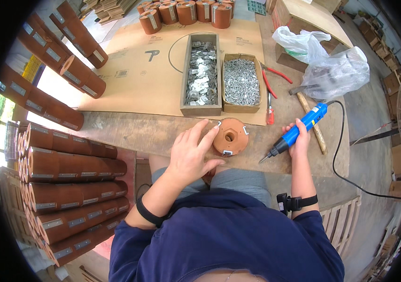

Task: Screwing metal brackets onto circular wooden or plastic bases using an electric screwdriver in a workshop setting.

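A round reddish-brown block [238, 137] stands on the wooden table in front of me, with a hole in its middle and metal clips around its rim. My left hand [192, 149] is at its left side, fingers spread, the fingertips at the block's edge. In my right hand [300, 141] is a blue electric screwdriver [302, 128], its bit pointing down and left toward the tabletop, apart from the block. Beyond the block are a wooden box of flat metal pieces [203, 77] and a carton of screws [242, 81].
Red-handled pliers [270, 84], a red screwdriver [270, 115] and a hammer [314, 120] lie to the right. The power cord [339, 160] loops off rightward. Plastic bags [334, 70] sit at the far right. Stacked brown cylinders [76, 162] rise on the left; more blocks [186, 13] stand at the back.
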Motion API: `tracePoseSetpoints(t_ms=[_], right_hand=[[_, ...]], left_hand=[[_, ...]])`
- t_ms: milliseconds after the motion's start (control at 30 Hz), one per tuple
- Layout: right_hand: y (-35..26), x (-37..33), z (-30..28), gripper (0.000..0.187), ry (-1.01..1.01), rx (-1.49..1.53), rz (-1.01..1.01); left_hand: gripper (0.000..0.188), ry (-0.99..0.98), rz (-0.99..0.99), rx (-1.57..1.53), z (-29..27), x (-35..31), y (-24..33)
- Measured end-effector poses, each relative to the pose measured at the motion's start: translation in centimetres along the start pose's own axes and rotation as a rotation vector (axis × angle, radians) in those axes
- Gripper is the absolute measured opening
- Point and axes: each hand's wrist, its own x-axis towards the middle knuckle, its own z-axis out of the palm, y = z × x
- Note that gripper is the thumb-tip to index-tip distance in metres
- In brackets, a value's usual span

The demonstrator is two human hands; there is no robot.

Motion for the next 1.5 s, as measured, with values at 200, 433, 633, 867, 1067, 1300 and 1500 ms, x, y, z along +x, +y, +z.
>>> tracePoseSetpoints(t_ms=[200,433,633,867,1067,1300,1500], right_hand=[[0.0,0.1,0.0,0.029,0.003,-0.006,-0.006],[0.1,0.1,0.3,0.028,0.013,-0.003,-0.003],[-0.1,0.0,0.0,0.025,0.006,-0.002,-0.018],[0.0,0.3,0.1,0.028,0.022,-0.011,-0.004],[0.1,0.3,-0.1,0.03,0.002,-0.012,0.002],[0.0,0.2,-0.2,0.03,-0.001,0.003,0.0],[0.2,0.3,-0.3,0.03,-0.023,0.012,-0.002]], left_hand=[[0.076,-0.002,0.003,-0.012,0.0,0.3,0.0],[0.077,0.05,-0.047,-0.165,0.1,0.6,0.2],[0.068,0.117,-0.092,-0.203,-0.8,3.6,-3.0],[0.033,0.031,-0.348,-0.238,-1.0,9.8,-9.3],[0.024,-0.266,-0.227,0.25,1.0,13.1,-11.1],[0.029,-0.286,-0.193,0.539,1.8,12.8,-10.4],[0.02,-0.115,-0.245,0.434,1.7,12.4,-10.0]])
